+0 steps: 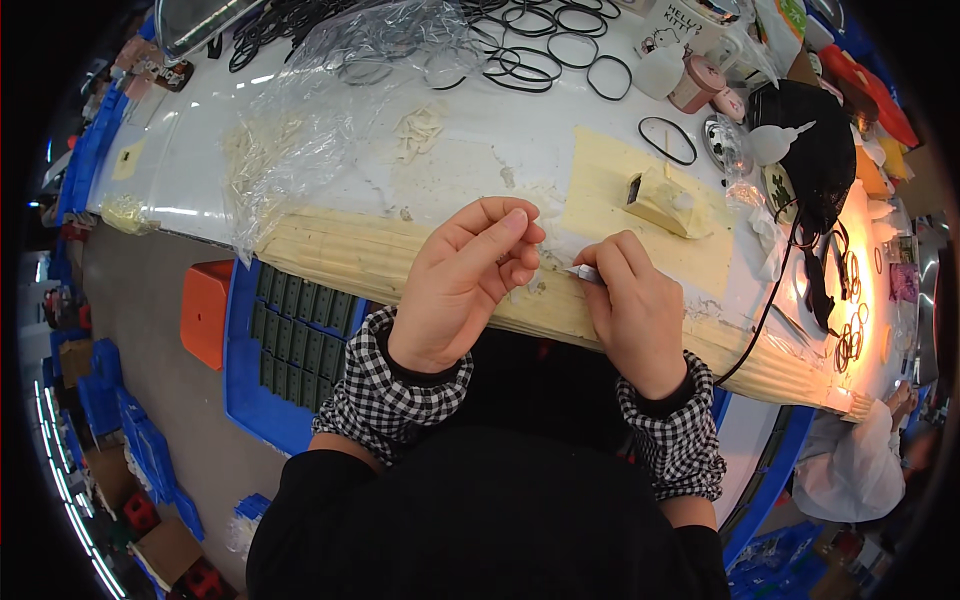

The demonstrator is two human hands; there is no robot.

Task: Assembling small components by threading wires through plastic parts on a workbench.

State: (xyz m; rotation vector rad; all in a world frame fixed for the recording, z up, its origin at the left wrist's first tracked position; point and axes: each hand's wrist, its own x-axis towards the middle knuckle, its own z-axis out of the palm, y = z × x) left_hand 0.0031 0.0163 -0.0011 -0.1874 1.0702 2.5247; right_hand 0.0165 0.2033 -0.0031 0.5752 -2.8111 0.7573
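Observation:
My left hand [462, 282] is held palm up over the table's near edge. Its thumb presses toward the curled fingers, and whatever may be pinched there is too small to make out. Close beside it, my right hand [637, 308] grips a small pointed metal blade [588, 272] between thumb and fingers, its tip toward the left hand. Beyond the right hand, a block wrapped in yellowish tape [668, 205] lies on a pale yellow sheet [600, 190]. A single black rubber ring [667, 141] rests at the sheet's far side.
Many black rings [525, 65] and crumpled clear plastic [350, 85] cover the far table. Bottles and a pink jar [697, 84] crowd the right, near a black cloth bag [810, 150] and a bright lamp glow. At left below stand a blue crate [240, 350] of dark green parts and an orange stool [205, 315].

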